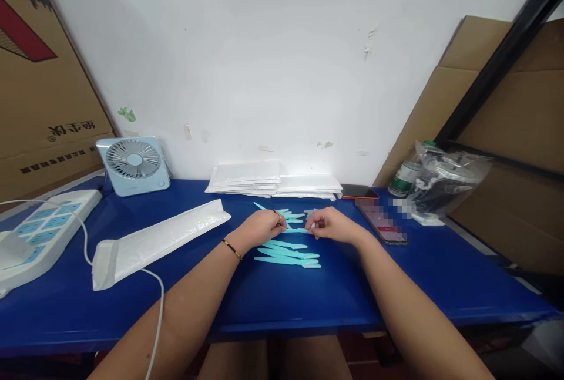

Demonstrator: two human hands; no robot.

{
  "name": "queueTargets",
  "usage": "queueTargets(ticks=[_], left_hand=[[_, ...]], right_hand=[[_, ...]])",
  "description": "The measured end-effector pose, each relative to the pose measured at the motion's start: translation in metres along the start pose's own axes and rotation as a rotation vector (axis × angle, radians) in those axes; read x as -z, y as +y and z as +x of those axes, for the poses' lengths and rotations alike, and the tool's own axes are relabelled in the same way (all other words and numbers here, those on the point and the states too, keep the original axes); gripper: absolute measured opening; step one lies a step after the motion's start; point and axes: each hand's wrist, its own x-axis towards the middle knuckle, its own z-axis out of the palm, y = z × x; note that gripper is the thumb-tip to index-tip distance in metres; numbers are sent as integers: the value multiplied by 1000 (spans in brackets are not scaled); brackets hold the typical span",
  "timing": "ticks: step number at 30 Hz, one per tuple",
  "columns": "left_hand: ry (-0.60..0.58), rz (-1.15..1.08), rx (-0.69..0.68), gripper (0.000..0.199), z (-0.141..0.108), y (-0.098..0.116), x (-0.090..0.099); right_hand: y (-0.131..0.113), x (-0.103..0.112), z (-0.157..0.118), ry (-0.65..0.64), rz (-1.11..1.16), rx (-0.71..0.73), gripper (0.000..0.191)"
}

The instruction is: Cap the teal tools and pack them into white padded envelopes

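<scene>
Between my two hands lies a turquoise eyebrow razor (296, 230), level and crosswise. My left hand (264, 228) pinches its handle end, fingers closed. At the blade end, my right hand (328, 224) has thumb and fingertips together on the razor; a small translucent piece (311, 213) shows beside those fingers, its kind unclear. Several more turquoise razors (288, 259) lie in a loose row on the near side of my hands. Beyond my hands rests another bunch of razors (293, 215), partly hidden by my left hand.
White padded mailers (247, 177) are stacked against the wall, and one long mailer (163, 245) lies left. A blue fan (134, 162), power strip (48, 233) and white cable (161, 298) are on the left. Phones (381, 221) and a bagged item (445, 183) sit right on the blue table (291, 303).
</scene>
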Motion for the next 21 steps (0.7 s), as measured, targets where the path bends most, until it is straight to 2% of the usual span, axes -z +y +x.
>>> queueTargets(ticks=[5, 10, 15, 19, 21], left_hand=[[9, -7, 28, 21, 3, 0, 2], [187, -21, 115, 26, -4, -21, 16], [137, 24, 223, 26, -7, -41, 12], [102, 40, 298, 29, -7, -35, 13], [133, 38, 269, 38, -8, -28, 16]], right_hand=[[-2, -3, 3, 14, 15, 14, 15], [6, 0, 4, 144, 47, 14, 15], [10, 1, 5, 164, 149, 13, 22], [19, 20, -2, 364, -10, -64, 23], [27, 31, -8, 420, -150, -123, 21]])
